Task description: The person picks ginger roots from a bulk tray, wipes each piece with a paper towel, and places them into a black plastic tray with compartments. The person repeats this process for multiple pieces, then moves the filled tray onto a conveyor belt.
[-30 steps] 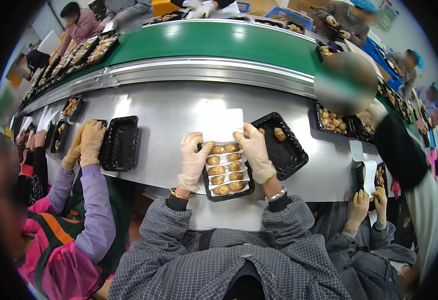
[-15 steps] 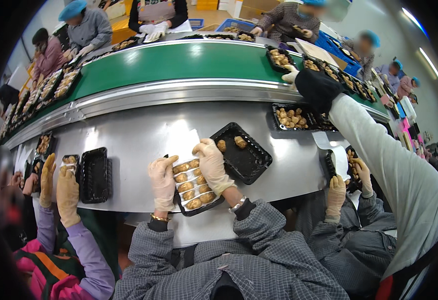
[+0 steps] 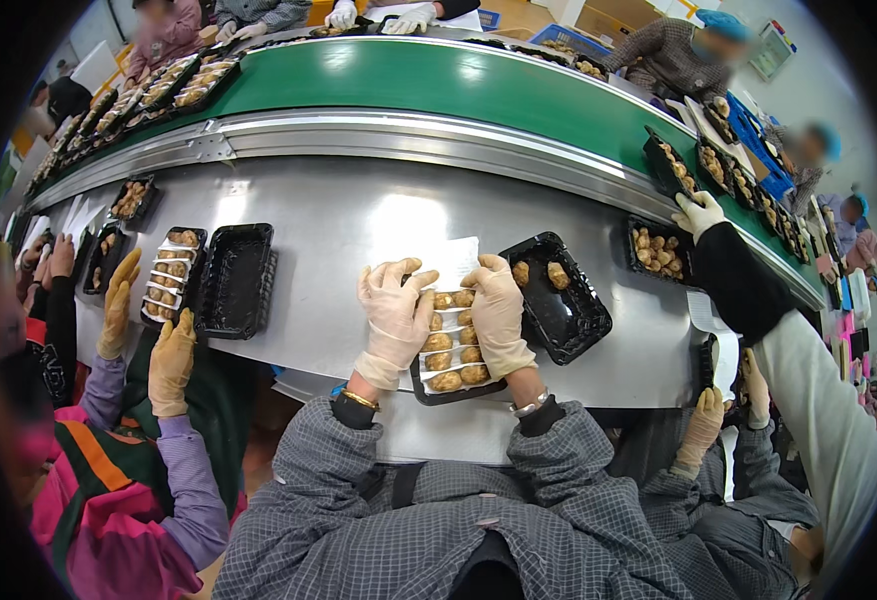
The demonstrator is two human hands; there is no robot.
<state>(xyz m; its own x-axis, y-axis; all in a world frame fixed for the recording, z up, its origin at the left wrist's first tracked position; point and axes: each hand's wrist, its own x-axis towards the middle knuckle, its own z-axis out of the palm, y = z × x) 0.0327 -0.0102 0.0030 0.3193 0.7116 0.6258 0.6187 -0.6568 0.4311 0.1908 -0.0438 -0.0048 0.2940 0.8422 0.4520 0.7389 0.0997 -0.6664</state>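
Observation:
A black tray (image 3: 458, 395) holds two rows of brown knobbly tuber-like pieces (image 3: 445, 381) between folds of a white paper strip (image 3: 451, 262). The strip's loose end extends past the tray's far side. My left hand (image 3: 394, 318), in a pale glove, bends over the far left corner, finger and thumb pinched at the paper's left edge. Over the right side lies my gloved right hand (image 3: 499, 318), its fingers curled at the strip's right edge. My palms cover part of the far pieces. Right of it, a second black tray (image 3: 578, 325) holds two loose pieces (image 3: 557, 276).
Beyond the steel table (image 3: 328, 230) runs a green conveyor belt (image 3: 388, 85) with a metal rail. An empty black tray (image 3: 238, 285) and a filled tray (image 3: 171, 275) stand left, beside a co-worker's gloved hands (image 3: 171, 365). At right, another person's arm (image 3: 758, 290) reaches towards the belt.
The view has swung, so everything sits differently in it. My left hand has shifted from the tray's side to its far end, fingers now bent at the paper. My right hand remains at the far right.

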